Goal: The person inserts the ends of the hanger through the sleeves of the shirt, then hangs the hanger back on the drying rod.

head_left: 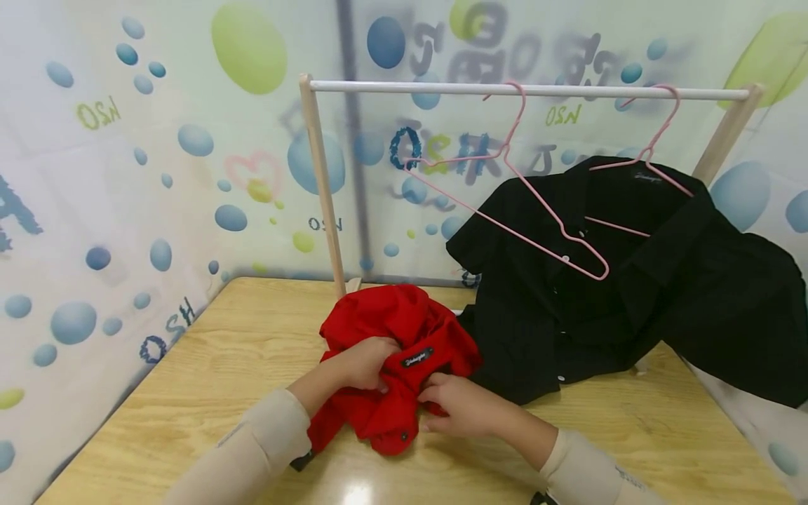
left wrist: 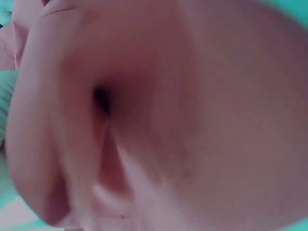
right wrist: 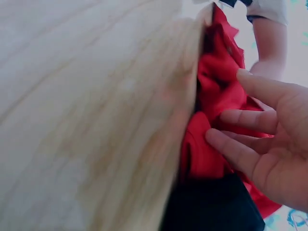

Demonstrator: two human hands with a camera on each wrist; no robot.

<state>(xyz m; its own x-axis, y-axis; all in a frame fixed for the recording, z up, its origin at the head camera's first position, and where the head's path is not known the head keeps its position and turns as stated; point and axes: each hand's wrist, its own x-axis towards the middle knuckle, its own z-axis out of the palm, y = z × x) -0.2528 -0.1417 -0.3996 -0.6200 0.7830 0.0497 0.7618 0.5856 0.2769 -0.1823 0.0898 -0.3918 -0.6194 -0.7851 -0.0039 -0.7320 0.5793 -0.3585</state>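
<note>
A crumpled red shirt [head_left: 388, 319] lies bunched on the table, its collar with a dark label [head_left: 417, 357] facing up. My left hand [head_left: 366, 362] grips the shirt just left of the label, thumb over the cloth. In the left wrist view the left hand [left wrist: 159, 115] fills the picture, blurred, so its grip is hidden there. At the right side of the collar, my right hand [head_left: 463, 407] touches the red cloth. The right wrist view shows that hand [right wrist: 279, 139] with fingers spread and thumb apart, fingertips against the shirt [right wrist: 221, 86].
Behind stands a rack with a white rail [head_left: 391, 87] and wooden posts [head_left: 323, 182]. A bare pink hanger [head_left: 536, 193] hangs from it, beside a black short-sleeved shirt [head_left: 524, 280] on another pink hanger [head_left: 659, 133]. The wooden table [head_left: 208, 379] extends left and right.
</note>
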